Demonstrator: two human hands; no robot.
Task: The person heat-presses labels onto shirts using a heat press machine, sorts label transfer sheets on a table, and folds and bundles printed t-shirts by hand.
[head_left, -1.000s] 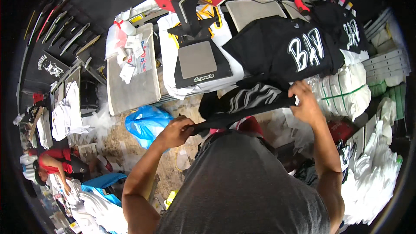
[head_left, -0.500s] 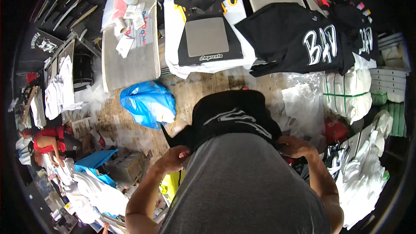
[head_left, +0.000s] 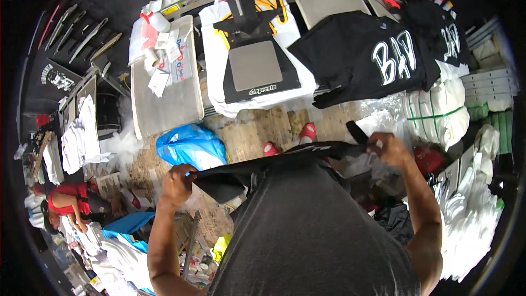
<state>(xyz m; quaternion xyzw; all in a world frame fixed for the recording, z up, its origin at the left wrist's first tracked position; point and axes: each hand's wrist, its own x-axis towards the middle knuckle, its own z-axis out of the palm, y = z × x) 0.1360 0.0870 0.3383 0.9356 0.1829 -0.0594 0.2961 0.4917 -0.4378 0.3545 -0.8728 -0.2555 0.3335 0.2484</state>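
Note:
A black T-shirt (head_left: 235, 169) is stretched edge-on across the front of my body, so most of its white print is hidden. My left hand (head_left: 178, 183) is closed around one side of it, and a dark flap hangs down beside that hand. On the other side my right hand (head_left: 388, 149) pinches the fabric, with a short black end sticking out past the fingers. Beyond the shirt, two black T-shirts with white lettering (head_left: 356, 55) lie spread at the back right.
Back centre, a white garment (head_left: 216, 85) lies under a black machine arm with a grey plate (head_left: 255, 66). Left of it stands a long board (head_left: 167, 107) with papers. A blue plastic bag (head_left: 192, 145) and a strapped white bundle (head_left: 435, 112) flank me. A person in red (head_left: 68, 197) bends at far left.
Both hands have risen and spread outward, pulling the black T-shirt taut. Its print has turned out of sight, and red footwear now shows on the floor.

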